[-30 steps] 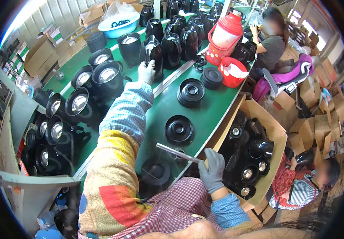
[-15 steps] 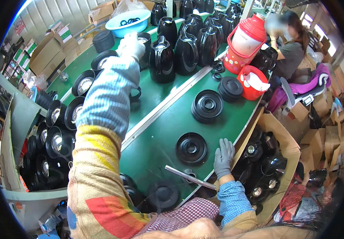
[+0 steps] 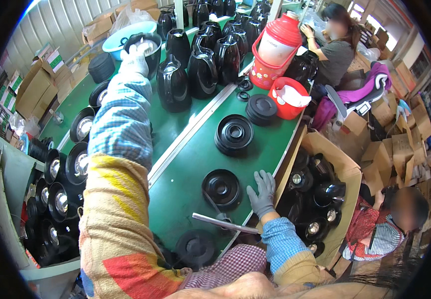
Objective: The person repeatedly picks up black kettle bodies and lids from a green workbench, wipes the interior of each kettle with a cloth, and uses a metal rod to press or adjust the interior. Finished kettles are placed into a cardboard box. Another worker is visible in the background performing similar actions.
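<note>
Currently, left hand [image 3: 135, 64] gripping an open-topped black jug [image 3: 154, 60]; right hand [image 3: 262, 193], well apart, splayed at counter [image 3: 185, 199] edge, ringed black disc [image 3: 221, 185] just left of it.

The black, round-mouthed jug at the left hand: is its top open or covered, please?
Open: no lid covers the black, round-mouthed jug; its silvery inside shows beside the white-gloved left hand.
</note>
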`<action>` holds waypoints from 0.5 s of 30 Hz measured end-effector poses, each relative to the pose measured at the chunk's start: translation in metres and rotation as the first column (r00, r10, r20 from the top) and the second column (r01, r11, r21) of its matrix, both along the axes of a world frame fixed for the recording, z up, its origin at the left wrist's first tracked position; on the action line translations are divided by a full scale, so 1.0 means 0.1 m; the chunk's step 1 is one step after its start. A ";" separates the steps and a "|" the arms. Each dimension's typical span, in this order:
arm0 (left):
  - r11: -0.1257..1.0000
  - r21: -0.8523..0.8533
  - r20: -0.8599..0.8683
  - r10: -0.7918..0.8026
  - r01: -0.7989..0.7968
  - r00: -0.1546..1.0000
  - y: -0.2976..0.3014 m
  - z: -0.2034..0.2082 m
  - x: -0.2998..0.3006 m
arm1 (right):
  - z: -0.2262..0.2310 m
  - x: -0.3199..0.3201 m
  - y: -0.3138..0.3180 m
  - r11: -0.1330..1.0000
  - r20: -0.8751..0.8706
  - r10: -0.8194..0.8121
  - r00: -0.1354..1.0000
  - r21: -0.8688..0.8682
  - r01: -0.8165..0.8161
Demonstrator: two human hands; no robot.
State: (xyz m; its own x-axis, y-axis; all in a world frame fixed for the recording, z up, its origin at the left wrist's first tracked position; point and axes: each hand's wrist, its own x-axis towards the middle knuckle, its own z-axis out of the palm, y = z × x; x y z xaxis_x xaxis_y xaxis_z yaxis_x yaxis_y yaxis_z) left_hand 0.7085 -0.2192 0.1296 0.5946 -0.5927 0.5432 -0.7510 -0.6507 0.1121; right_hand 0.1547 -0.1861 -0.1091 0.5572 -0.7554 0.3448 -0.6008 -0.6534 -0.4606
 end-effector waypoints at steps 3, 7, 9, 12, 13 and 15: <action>0.983 -0.050 0.277 -0.155 0.175 0.948 0.18 0.77 -0.21 | 0.05 -0.01 -0.03 1.000 -0.075 0.012 0.997 0.007 -0.011; 0.838 -0.035 0.430 -0.480 0.545 0.765 0.65 1.46 -1.13 | 0.28 -0.32 -0.10 0.978 0.029 -0.025 0.999 0.208 0.018; 0.700 -0.051 0.306 -0.668 0.712 0.678 1.06 1.65 -1.87 | 0.66 -0.63 0.18 0.996 0.244 -0.025 0.969 0.091 0.003; 0.427 -0.125 0.157 -0.883 0.896 0.443 1.57 1.57 -2.75 | 1.34 -1.29 0.70 0.999 0.395 0.046 0.918 0.001 -0.051; 0.329 -0.141 0.086 -0.936 0.934 0.343 1.71 1.46 -3.04 | 1.55 -1.57 0.87 0.992 0.432 -0.011 0.902 0.115 -0.042; 0.147 -0.132 -0.001 -0.989 0.980 0.148 1.98 1.26 -3.64 | 2.05 -2.01 1.28 0.945 0.533 -0.105 0.840 0.316 -0.082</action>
State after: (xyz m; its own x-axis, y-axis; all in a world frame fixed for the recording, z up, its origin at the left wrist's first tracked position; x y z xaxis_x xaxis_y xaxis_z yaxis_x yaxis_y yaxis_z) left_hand 0.3448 -0.0211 0.2555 -0.4216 -0.6653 0.6161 -0.7345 0.6490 0.1983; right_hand -0.0463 -0.0585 0.0957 0.3449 -0.8792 0.3287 -0.2032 -0.4118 -0.8883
